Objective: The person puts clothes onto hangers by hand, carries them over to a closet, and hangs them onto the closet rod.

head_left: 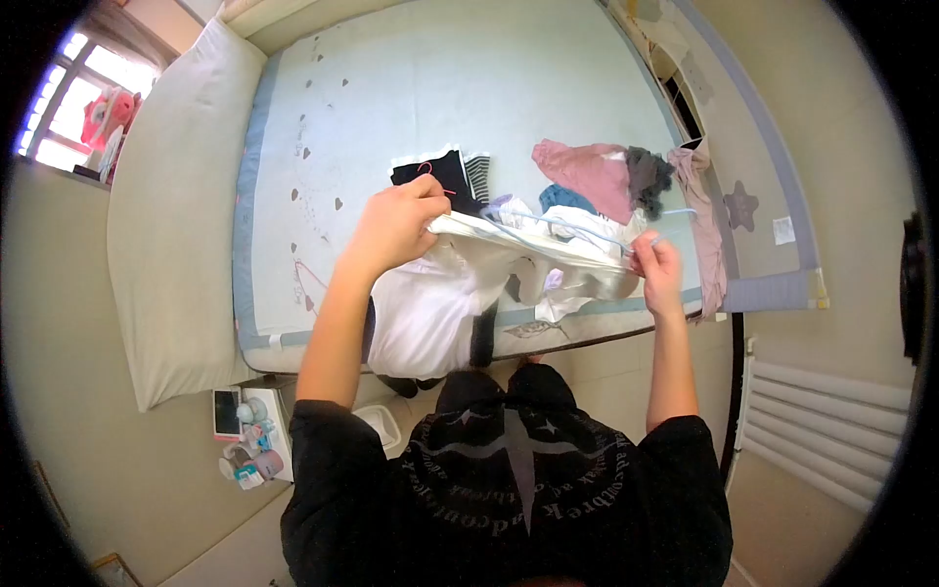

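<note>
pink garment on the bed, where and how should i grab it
Probably best pinched at the left end, from above and the left: the pink garment narrows there and lies free on the sheet, while its right end meets the dark grey garment.

The white garment [435, 318] hides part of the bed's [401, 98] near edge from me; the black cloth [445, 174] covers some of the striped cloth [477, 178]; the bed's fine lettering is too small for me to read; the dark object [914, 284] at far right is cut off by the view's rim.
</note>
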### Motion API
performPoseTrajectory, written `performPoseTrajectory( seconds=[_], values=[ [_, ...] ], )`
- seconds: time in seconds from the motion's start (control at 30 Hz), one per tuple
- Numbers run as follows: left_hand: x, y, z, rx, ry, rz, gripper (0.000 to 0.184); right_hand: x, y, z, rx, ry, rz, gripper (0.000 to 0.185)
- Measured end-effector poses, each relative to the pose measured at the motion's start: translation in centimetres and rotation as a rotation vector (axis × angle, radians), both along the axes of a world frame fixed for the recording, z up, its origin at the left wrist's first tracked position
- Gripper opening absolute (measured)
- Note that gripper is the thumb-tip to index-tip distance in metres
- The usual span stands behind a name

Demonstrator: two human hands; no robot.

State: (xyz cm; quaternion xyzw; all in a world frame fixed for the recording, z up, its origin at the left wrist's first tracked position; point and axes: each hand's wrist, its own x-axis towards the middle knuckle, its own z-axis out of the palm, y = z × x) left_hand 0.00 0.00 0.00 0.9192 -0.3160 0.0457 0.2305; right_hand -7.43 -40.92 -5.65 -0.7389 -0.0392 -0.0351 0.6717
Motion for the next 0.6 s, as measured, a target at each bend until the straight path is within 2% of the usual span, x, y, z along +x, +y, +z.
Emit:
performPoseTrajectory(
  seconds=[0.07,0.1,0.17,0.2,0.27,0.47,0.57,0.6],
  values=[
    [-0.2,0.1,0.4,0.009,-0.004,0.032,0.016,-0.4,0.0,0.5,0.119,0.085,-0.053,0.028],
    [-0.7,2.6,1.9,0.053,0.013,0.019,0.016,-0.8,3.2,-1.0,0.134,0.036,-0.05,0.028],
    [-1.2,2.8,2.6,0.023,0.031,-0.009,0.016,-0.9,4.7,-1.6,0.046,-0.081,-0.053,0.027],
    [-0.7,0.6,1.3,-0.049,0.0,-0.007,0.016,-0.3,1.9,-0.3,-0.038,-0.106,-0.044,0.028],
    [-0.3,0.5,1.7,-0.036,-0.043,0.003,0.017,0.2,2.2,-0.7,-0.049,-0.133,-0.031,0.028],
    [-0.7,-0.9,2.5,-0.058,-0.02,-0.073,0.02,0.0,2.9,1.2,-0.407,-0.164,0.05,0.028],
    [-0.9,-2.5,2.2,-0.062,-0.04,-0.157,0.021,0.0,5.1,1.7,-0.771,-0.13,0.097,0.028],
    [-1.1,-3.3,2.1,-0.052,-0.045,-0.184,0.024,0.1,6.4,2.7,-0.799,-0.187,0.08,0.031]
  ],
)
